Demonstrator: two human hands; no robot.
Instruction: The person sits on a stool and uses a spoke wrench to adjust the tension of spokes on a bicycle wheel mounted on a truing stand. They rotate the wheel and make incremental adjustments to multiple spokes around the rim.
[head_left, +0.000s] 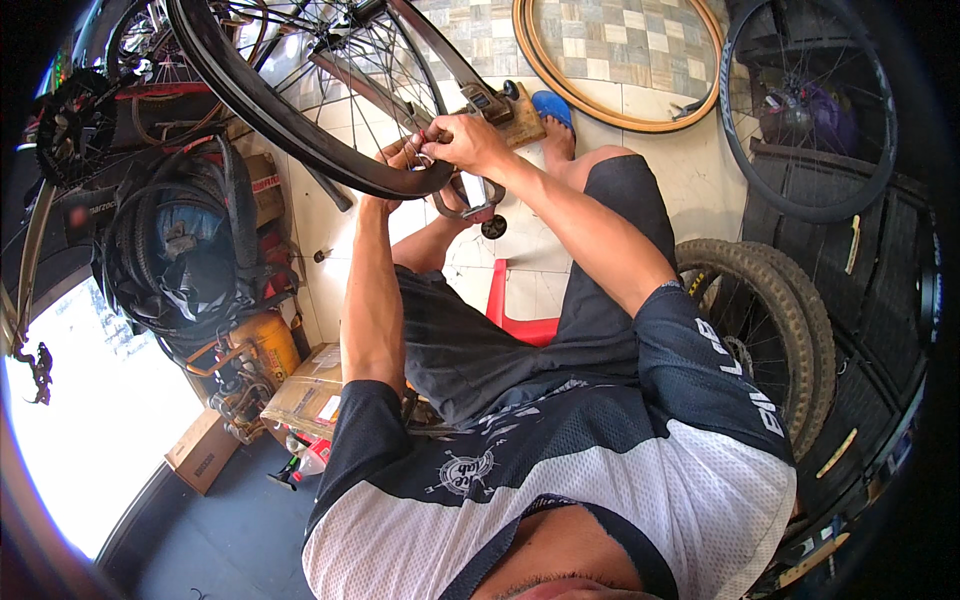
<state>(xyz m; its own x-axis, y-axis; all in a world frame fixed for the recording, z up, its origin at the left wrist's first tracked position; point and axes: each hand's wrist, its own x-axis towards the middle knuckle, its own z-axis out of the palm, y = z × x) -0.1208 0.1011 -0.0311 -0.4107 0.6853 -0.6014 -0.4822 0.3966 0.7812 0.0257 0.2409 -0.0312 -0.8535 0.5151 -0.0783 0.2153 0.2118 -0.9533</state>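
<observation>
Bicycle tyre [300, 130] pinched by both hands' fingers [425, 140]; tiled floor [620, 110], cluttered workshop.

A brown cardboard box [312, 392] lies on the floor at lower left, just beside the person's left sleeve, tilted, with a white rectangular label [329, 407] on its top face. A smaller brown carton [202, 452] sits lower and further left on the dark floor, dark print on its side. Higher up, behind a bundle of tyres, a tan box [266, 188] shows a red and white label strip [266, 184].
</observation>
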